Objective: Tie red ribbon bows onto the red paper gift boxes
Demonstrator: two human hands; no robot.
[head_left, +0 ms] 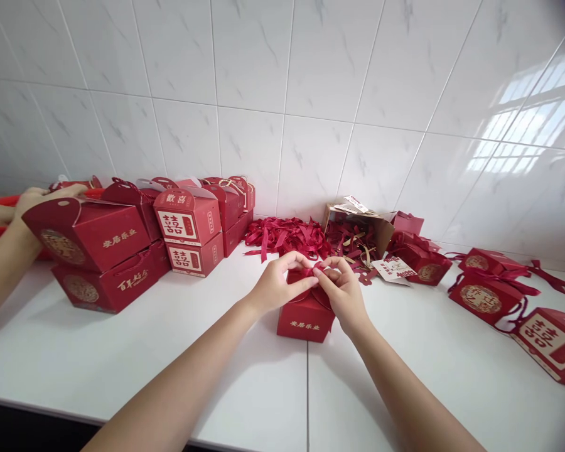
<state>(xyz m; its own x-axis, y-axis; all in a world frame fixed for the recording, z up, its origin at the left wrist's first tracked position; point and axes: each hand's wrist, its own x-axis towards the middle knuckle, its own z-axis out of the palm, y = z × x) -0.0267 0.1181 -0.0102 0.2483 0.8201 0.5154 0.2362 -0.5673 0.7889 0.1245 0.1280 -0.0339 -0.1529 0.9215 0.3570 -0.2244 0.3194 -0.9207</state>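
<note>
The left hand and the right hand each pinched their fingertips tight on a thin red fabric ribbon atop a small red cardboard gift box, which sat mid-way along the glossy white worktop. Just behind lay a loose heap of red ribbons and a tipped brown cardboard carton. Stacked red gift boxes stood at the left, where another person's hand touched a large red carry box.
</note>
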